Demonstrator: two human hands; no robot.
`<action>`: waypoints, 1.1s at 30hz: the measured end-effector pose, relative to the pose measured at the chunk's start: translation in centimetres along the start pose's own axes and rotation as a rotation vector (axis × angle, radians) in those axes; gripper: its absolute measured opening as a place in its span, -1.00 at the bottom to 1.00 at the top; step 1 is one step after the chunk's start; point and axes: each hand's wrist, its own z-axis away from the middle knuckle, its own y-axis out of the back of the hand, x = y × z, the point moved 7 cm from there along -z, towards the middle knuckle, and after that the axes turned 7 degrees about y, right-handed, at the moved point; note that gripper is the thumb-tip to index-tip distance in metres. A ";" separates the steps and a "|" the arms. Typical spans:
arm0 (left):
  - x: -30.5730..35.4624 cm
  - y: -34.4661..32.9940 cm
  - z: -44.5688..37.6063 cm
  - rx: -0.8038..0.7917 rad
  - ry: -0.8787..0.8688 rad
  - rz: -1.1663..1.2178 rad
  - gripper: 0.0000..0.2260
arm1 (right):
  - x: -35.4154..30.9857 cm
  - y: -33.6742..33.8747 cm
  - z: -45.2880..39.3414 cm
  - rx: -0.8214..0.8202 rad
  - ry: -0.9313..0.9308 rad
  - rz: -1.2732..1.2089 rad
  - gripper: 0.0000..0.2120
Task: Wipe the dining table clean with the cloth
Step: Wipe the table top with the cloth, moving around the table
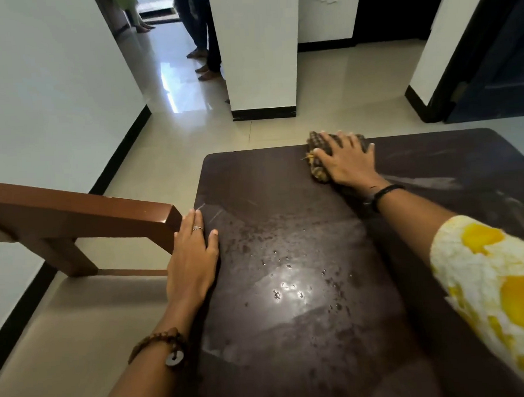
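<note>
The dark brown dining table point(285, 197) fills the lower right of the view, with water drops and specks across its middle. A bunched checked cloth point(317, 168) lies near the table's far edge. My right hand point(345, 160) presses flat on top of the cloth, fingers spread toward the far edge. My left hand point(194, 262) rests flat on the table's left edge with nothing in it. Streaky wipe marks show on the surface to the right of the cloth.
A brown wooden chair back point(82, 213) stands against the table's left side, touching my left fingers. A white pillar point(259, 52) rises beyond the table. People's legs point(203, 34) stand in the hallway at the back. A dark door point(502, 64) is at the right.
</note>
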 end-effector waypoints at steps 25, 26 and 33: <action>16.5 -9.8 6.3 -0.043 -0.198 -0.131 -0.47 | 16.3 4.8 9.3 -0.058 -0.315 -0.021 -0.45; 16.3 -9.9 6.3 -0.035 -0.186 -0.144 -0.46 | 16.3 4.9 9.3 -0.055 -0.336 -0.014 -0.45; 16.6 -9.6 6.6 -0.033 -0.183 -0.116 -0.45 | 6.8 2.2 4.5 -0.077 -0.115 0.007 -0.43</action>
